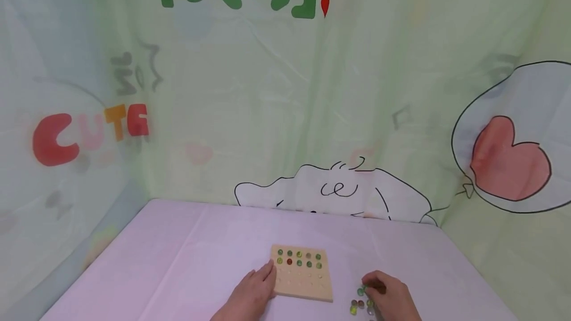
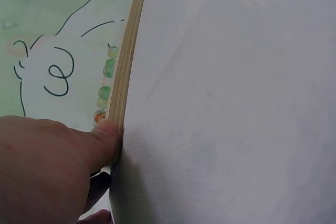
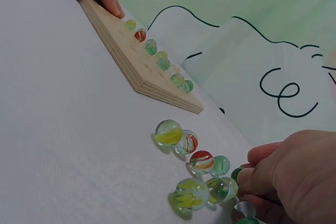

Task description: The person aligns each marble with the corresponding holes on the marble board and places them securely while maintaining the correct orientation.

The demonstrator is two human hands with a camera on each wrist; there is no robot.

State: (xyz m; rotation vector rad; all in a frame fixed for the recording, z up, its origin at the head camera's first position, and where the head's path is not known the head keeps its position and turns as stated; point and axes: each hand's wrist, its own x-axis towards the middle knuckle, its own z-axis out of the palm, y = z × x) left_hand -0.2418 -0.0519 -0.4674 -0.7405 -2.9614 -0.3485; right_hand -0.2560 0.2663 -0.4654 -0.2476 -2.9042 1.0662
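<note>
A square wooden board [image 1: 305, 287] with shallow hollows lies on the table. Glass marbles, mostly green with one red [image 1: 289, 261], fill its two far rows. My left hand [image 1: 252, 291] grips the board's near left corner, thumb against the near edge and fingers along the left side. To the right of the board, my right hand [image 1: 393, 297] pinches a green marble [image 3: 239, 174] between thumb and fingertips, partly hidden by them. Loose marbles lie beside that hand, among them a yellow-streaked one [image 3: 168, 133] and a red-striped one [image 3: 202, 162].
A pale cloth [image 1: 200, 251] covers the table. Behind it hangs a printed curtain [image 1: 267, 88] with green lettering, a cartoon outline and a red heart [image 1: 510, 162].
</note>
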